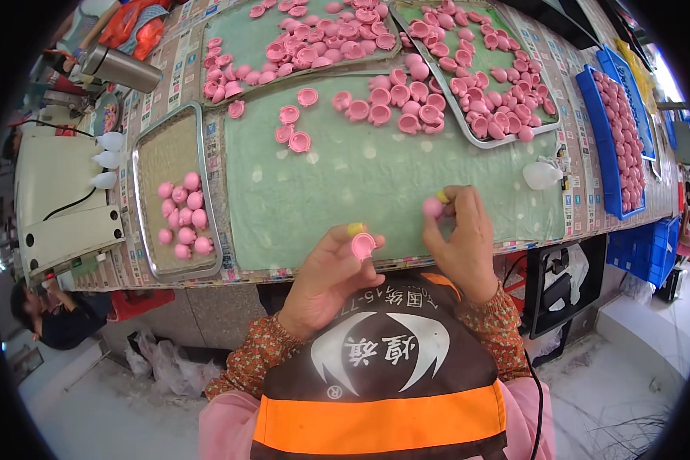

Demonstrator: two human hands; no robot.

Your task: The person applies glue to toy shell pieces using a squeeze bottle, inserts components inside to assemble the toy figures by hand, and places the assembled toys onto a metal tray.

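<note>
Two pink pieces were in hand, one to each side, held up over the near edge of the green cloth (322,199), and the gap between them was the relation that seemed to matter most. The left hand (326,280) pinched a hollow pink cup (363,247) between thumb and fingers, its round mouth turned up toward the head camera. The right hand (468,241) gripped a rounded pink piece (432,208) at its fingertips, smooth side showing; whether it was a half or a whole ball could not be told. That piece lay to the right of the cup and a little farther from the body, well apart from it, with bare cloth beneath the gap. Both shapes were round, so neither offered a clear long axis; the way the cup's mouth faced counted for more, and it did not squarely face the other piece. The left hand was also the nearer one to the metal tray (163,153) of pink balls (185,218), which stood farther left.
</note>
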